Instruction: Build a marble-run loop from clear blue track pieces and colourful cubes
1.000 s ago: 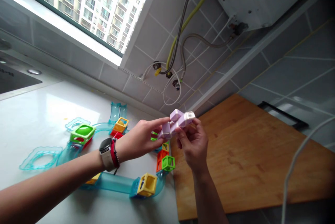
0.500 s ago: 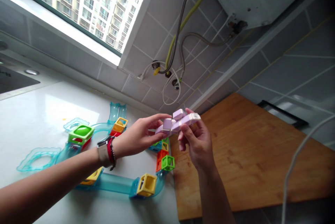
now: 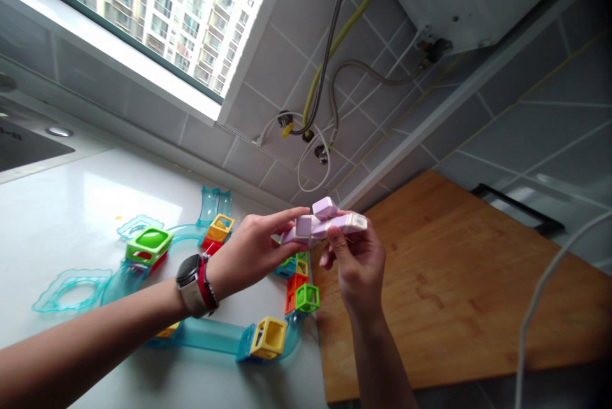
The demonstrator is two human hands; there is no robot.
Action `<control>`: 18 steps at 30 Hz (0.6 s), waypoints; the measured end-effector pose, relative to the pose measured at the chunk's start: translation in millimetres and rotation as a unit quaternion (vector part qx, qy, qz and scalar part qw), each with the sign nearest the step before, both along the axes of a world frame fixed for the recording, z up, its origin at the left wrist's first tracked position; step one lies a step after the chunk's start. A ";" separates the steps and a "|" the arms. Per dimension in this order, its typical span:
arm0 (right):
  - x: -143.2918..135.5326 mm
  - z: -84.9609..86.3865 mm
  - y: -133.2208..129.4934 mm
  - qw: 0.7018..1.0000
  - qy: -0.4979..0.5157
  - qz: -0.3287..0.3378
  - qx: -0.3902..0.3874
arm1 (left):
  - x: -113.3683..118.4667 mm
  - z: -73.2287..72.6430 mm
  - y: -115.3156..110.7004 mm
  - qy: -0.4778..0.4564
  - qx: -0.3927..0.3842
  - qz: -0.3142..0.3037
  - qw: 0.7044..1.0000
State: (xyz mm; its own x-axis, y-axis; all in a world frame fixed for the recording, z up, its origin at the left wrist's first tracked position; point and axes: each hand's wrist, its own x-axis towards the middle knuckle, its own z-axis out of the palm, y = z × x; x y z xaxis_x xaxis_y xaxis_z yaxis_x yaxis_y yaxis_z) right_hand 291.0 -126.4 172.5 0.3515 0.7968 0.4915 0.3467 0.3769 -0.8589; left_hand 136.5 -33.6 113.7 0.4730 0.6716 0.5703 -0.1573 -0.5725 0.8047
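Above the counter's corner, both hands hold a lilac-and-white object (image 3: 321,225) made of several joined blocks; its exact kind I cannot make out. One block stands up from its upper side, and a pale end sticks out at the right. My left hand (image 3: 253,244) pinches the left end between thumb and fingers, and a watch and red bracelet are on that wrist. My right hand (image 3: 357,262) grips the right part, thumb in front and the other fingers partly hidden behind it.
Below lies a translucent blue toy track (image 3: 210,336) with a green block (image 3: 149,243), yellow block (image 3: 268,337) and orange block (image 3: 220,229) on the white counter (image 3: 186,383). A wooden board (image 3: 444,281) lies to the right. Hoses (image 3: 335,46) hang along the tiled wall.
The lilac-and-white object has tilted slightly, its pale right end now lower. My left wrist has turned, showing more of the watch face, and my right hand has shifted a little left.
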 end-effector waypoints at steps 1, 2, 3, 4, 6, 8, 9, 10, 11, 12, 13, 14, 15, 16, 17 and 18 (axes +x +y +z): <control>-0.9 -0.7 -0.1 1.000 -0.004 -0.013 0.007 | -0.3 0.3 -0.6 0.005 0.009 0.012 1.000; -1.7 -1.7 -0.2 1.000 -0.008 -0.025 0.012 | -0.4 0.4 -1.4 0.007 0.020 0.025 0.999; -2.4 -3.3 -0.2 0.999 -0.014 -0.036 0.016 | -0.2 0.4 -2.3 0.009 0.032 0.039 0.999; -3.1 -5.6 0.0 0.998 -0.021 -0.047 0.020 | 0.2 0.2 -3.3 0.011 0.045 0.059 0.997; -4.8 -12.6 0.8 0.996 -0.041 -0.069 0.036 | 1.3 -0.6 -5.1 0.020 0.074 0.104 0.992; -6.7 -21.9 1.9 0.989 -0.080 -0.108 0.067 | 2.3 -1.6 -6.0 0.029 0.106 0.145 0.983; -7.8 -26.6 2.3 0.981 -0.108 -0.135 0.085 | 2.5 -1.9 -5.9 0.031 0.122 0.160 0.979; -8.8 -31.0 2.6 0.971 -0.138 -0.165 0.104 | 2.5 -2.2 -5.6 0.032 0.137 0.170 0.975; -9.6 -34.7 2.8 0.960 -0.168 -0.192 0.119 | 2.2 -2.3 -5.1 0.033 0.149 0.174 0.973; -10.2 -37.6 2.8 0.949 -0.195 -0.214 0.128 | 1.8 -2.4 -4.6 0.032 0.159 0.176 0.971; -10.6 -39.5 2.7 0.940 -0.216 -0.229 0.134 | 1.2 -2.5 -4.0 0.031 0.166 0.176 0.970; -10.6 -40.6 2.5 0.933 -0.232 -0.239 0.138 | 0.7 -2.6 -3.5 0.031 0.174 0.176 0.968; -10.4 -41.0 2.3 0.928 -0.242 -0.245 0.141 | 0.1 -2.8 -3.2 0.030 0.181 0.177 0.967; -10.0 -40.7 2.0 0.925 -0.250 -0.249 0.142 | -0.3 -3.0 -2.9 0.029 0.189 0.179 0.965; -9.4 -40.1 1.8 0.923 -0.254 -0.252 0.143 | -0.7 -3.1 -2.6 0.028 0.194 0.180 0.964; -8.8 -39.2 1.4 0.922 -0.256 -0.252 0.142 | -1.0 -3.0 -2.4 0.027 0.195 0.180 0.964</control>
